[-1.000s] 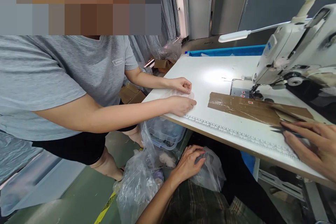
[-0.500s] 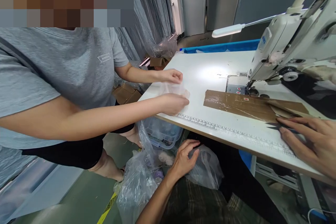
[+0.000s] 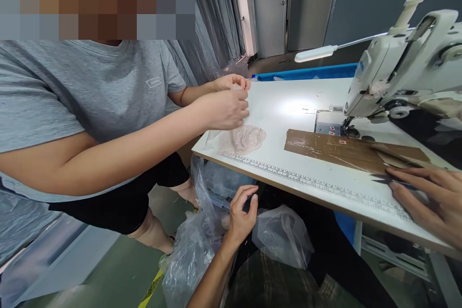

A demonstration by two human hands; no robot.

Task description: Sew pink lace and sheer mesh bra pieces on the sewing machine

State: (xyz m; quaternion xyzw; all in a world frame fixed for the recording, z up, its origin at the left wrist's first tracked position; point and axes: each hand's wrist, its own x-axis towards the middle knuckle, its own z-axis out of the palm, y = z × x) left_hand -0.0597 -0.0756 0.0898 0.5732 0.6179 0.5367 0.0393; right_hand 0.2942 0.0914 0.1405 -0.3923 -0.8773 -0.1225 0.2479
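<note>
My left hand (image 3: 241,212) hovers below the table edge, fingers apart and curled, just above a clear plastic bag (image 3: 283,237) on my lap. My right hand (image 3: 431,199) lies flat on the white table (image 3: 299,106) at the right, its fingertips on dark scissors (image 3: 387,179). A long brown cardboard strip (image 3: 335,147) runs from the scissors to the needle of the sewing machine (image 3: 404,72). A co-worker in a grey T-shirt stands at the left; both of that person's hands (image 3: 225,103) are raised, pinching thin clear plastic above a beige lace piece (image 3: 242,139) on the table.
A printed ruler (image 3: 317,184) runs along the table's front edge. A lamp arm (image 3: 315,53) reaches over the table, with a blue bin (image 3: 310,71) behind. Under the table stand a clear container (image 3: 224,180) and a crumpled plastic bag (image 3: 189,255).
The co-worker's hands lifted off the table with the clear plastic, leaving the lace piece uncovered. My left hand rose off the plastic bag and its fingers spread. My right hand stayed put.
</note>
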